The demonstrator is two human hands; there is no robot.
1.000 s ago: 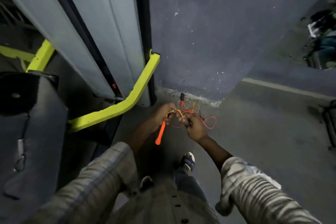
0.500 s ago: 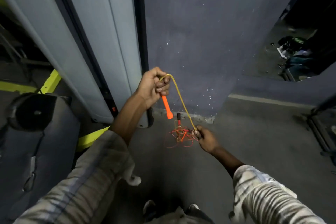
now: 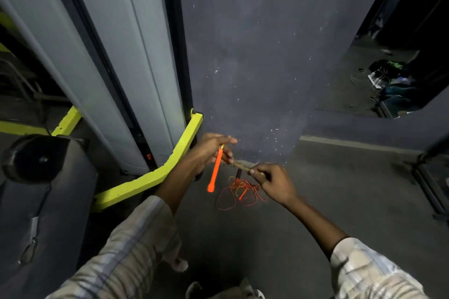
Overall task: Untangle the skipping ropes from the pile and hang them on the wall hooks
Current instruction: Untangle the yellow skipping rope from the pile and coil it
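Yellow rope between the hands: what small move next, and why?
Probably draw the hands apart and feed more yellow rope out of the pile. The left hand holds the orange handle, the right hand pinches the rope just above the tangle, and the loops on the floor look knotted with red rope.

Left hand: our left hand (image 3: 212, 150), at centre frame, holds the top end of an orange handle (image 3: 215, 172) that hangs downward.
Right hand: our right hand (image 3: 272, 181), just right of centre, pinches a blurred yellowish rope (image 3: 240, 165) stretched between both hands.
Pile: a tangle of red and yellow ropes (image 3: 239, 193) lies on the grey floor (image 3: 340, 196) below the hands.
Wall: a dark blue wall (image 3: 255, 56) fills the upper centre.
Frame: a yellow-green bar (image 3: 155, 177) angles across the lower left.
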